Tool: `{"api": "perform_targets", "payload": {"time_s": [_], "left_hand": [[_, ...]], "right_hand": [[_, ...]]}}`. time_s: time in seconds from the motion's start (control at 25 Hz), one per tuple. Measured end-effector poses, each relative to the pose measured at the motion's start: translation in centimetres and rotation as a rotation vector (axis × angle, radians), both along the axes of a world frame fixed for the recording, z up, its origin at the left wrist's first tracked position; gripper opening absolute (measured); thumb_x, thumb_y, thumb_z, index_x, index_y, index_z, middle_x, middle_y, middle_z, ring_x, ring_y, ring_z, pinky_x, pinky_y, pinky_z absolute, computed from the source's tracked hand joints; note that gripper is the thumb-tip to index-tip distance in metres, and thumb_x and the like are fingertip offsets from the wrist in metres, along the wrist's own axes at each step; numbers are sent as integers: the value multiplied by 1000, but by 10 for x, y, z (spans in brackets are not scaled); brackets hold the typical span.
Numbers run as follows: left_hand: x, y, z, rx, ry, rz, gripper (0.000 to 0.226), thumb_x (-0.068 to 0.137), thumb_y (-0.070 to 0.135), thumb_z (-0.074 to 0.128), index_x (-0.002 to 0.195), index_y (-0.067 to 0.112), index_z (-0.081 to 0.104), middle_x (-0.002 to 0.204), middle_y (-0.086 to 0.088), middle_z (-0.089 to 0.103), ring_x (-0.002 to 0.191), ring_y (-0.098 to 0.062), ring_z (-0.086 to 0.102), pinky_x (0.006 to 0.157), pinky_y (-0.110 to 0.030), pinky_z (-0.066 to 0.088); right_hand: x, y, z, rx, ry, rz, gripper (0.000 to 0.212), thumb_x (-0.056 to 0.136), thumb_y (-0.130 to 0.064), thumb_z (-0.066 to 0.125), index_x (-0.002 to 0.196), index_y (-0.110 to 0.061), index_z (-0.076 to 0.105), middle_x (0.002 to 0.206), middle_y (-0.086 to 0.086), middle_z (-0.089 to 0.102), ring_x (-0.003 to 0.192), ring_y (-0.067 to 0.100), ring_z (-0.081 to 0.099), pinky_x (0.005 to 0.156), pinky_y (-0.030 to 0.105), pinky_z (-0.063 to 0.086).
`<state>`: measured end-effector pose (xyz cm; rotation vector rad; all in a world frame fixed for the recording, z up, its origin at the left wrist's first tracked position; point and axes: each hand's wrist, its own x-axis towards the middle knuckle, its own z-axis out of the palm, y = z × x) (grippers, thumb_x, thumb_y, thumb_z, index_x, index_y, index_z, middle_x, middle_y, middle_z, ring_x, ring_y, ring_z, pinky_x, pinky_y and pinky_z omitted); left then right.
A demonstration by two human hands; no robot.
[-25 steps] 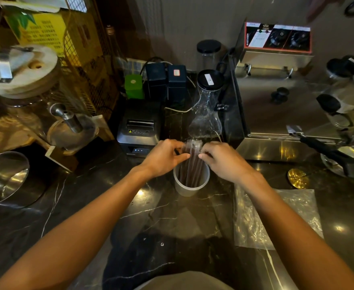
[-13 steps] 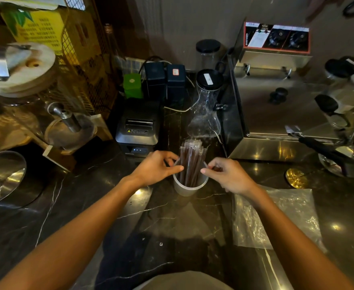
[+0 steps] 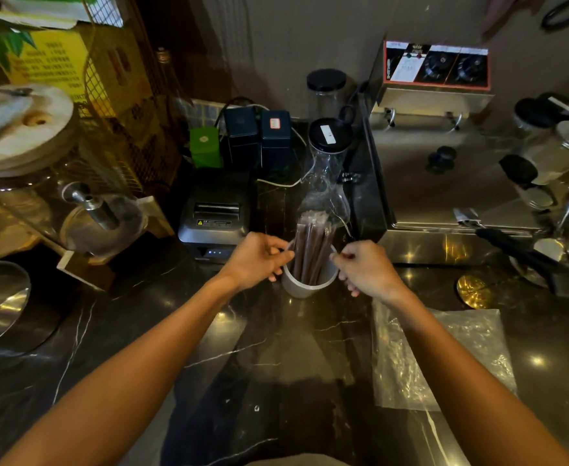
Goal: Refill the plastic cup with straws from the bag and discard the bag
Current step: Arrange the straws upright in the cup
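On the marble counter (image 3: 229, 351), both hands flanked the plastic cup (image 3: 305, 284) of straws (image 3: 310, 250): left hand (image 3: 256, 260) grasping its rim, right hand (image 3: 364, 267) curled, grip uncertain; steadying would prevent tipping.

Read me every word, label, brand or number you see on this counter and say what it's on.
No text reads clearly enough to quote.
Yellow box: rows of green print, too blurred.
Receipt printer: warning sticker with a yellow triangle, text too small.
Fryer control panel: white label and dial markings, unreadable.
Dark tin: small white and red sticker, unreadable.
Black jar lid: white label, unreadable.
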<state>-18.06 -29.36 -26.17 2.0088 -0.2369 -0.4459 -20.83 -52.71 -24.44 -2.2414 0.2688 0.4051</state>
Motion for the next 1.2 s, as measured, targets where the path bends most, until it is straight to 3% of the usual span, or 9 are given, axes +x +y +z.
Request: {"api": "perform_targets", "payload": {"time_s": [0.2,0.44,0.76,0.96,1.0,1.08,1.2], "left_hand": [[35,-11,-4,-14,-41,114,21,99,16,65,117,10,72,83,-9,75,69,-12,69,64,-22,59],[48,-17,-17,2,4,175,29,100,19,64,126,7,68,90,-17,76,70,-11,70,61,-17,59],[31,-15,-8,-8,27,198,27,103,30,58,124,14,62,89,-3,68,73,-13,68,65,-23,57],[-21,-34,-14,-86,-55,483,19,98,30,65,100,12,61,82,-5,65,71,-17,64,67,-34,55],[-34,-45,-21,-95,-2,441,17,97,31,66,90,16,63,78,-5,65,68,-17,63,65,-40,56],[-60,-74,-35,-58,186,259,21,96,30,68,78,21,64,70,-3,65,59,-15,61,58,-39,55],[-100,-120,-44,-15,479,13,7,99,26,64,95,21,65,77,-2,64,61,-13,62,48,-25,50]], "right_hand": [[40,0,3,12,-21,-91,28,104,-24,59,85,-7,71,72,8,69,49,13,61,46,21,50],[54,3,-3,30,-18,-144,28,105,-25,58,83,-11,69,73,6,68,50,11,62,49,22,52],[33,4,8,53,-43,-146,21,105,-36,57,94,-19,62,76,6,68,50,10,63,46,22,53],[-39,-15,9,-68,-201,-219,26,103,-37,59,82,-24,64,65,-3,66,58,12,65,53,29,52],[-61,-23,1,-117,-191,-219,25,103,-36,60,81,-25,65,65,-5,65,59,10,64,54,28,48],[-105,-39,-22,-211,-110,-194,21,101,-35,63,87,-21,68,72,-3,68,67,14,67,60,30,48],[-155,-52,-52,-347,74,-191,27,97,-39,67,101,-13,66,92,9,73,85,28,71,70,36,54]]}}
